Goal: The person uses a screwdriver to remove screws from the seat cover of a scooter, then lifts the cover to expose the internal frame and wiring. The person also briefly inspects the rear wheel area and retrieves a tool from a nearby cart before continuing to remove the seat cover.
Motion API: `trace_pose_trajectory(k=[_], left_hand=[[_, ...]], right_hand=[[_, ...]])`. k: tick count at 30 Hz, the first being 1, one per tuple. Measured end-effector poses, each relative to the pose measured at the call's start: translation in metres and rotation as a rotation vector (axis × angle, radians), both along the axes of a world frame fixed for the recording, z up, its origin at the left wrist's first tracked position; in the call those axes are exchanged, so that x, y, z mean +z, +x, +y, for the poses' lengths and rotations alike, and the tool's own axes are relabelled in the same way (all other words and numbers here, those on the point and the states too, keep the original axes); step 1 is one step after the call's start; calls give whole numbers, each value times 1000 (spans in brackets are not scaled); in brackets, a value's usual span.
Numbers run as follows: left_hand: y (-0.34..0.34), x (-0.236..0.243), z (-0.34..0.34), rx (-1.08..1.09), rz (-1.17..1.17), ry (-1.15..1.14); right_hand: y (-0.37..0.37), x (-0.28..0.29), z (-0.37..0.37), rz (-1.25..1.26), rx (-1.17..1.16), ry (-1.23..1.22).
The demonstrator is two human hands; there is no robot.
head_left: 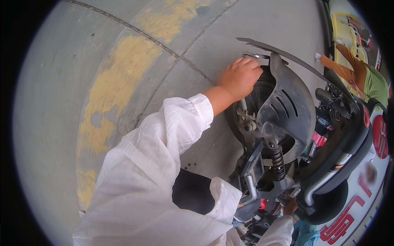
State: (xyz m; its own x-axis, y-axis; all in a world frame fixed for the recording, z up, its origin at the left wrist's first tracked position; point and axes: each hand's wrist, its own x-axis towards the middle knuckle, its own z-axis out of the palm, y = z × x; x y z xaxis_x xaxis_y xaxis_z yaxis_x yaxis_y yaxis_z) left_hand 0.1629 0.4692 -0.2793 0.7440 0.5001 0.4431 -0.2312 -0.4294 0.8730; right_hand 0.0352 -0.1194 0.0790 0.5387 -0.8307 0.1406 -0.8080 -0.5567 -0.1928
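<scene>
- Two bare hands in view, set well apart: left hand [242, 78] at upper centre, right hand [290, 206] at lower right.
- Left: fingers curled, back of hand up, at the upper-left edge of the black scooter wheel [262, 92]. Grip hidden under the palm; can't tell what it has hold of. Bent silvery metal piece [255, 55] sits just beyond the knuckles.
- Right: mostly hidden at the black-and-silver scooter parts; can't tell how far open or what it holds.
- Wheel is right of centre, its visible part stretching down-right from the left hand; left is clearly nearer.
- Dark grey slotted plastic cover [297, 119] overlaps the wheel's right side, long axis roughly top to bottom of frame.
- Black coil-spring shock absorber [278, 164] sits below, also near-vertical in frame, between the two hands' heights.
</scene>
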Motion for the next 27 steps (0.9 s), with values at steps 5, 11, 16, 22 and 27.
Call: trace_pose_trajectory(k=[5,11,16,22,27], left_hand=[[-7,9,-5,-387,235,356],[-2,9,-14,-476,340,507],[-7,-1,5,-74,-60,22],[-38,-67,-42,-340,492,-887],[-34,-72,-86,-705,381,-439]], right_hand=[[3,1,0,79,6,108],[11,-4,3,72,59,14],[8,0,2,57,59,-36],[8,-8,2,-35,119,-42],[4,-5,-7,-62,157,12]])
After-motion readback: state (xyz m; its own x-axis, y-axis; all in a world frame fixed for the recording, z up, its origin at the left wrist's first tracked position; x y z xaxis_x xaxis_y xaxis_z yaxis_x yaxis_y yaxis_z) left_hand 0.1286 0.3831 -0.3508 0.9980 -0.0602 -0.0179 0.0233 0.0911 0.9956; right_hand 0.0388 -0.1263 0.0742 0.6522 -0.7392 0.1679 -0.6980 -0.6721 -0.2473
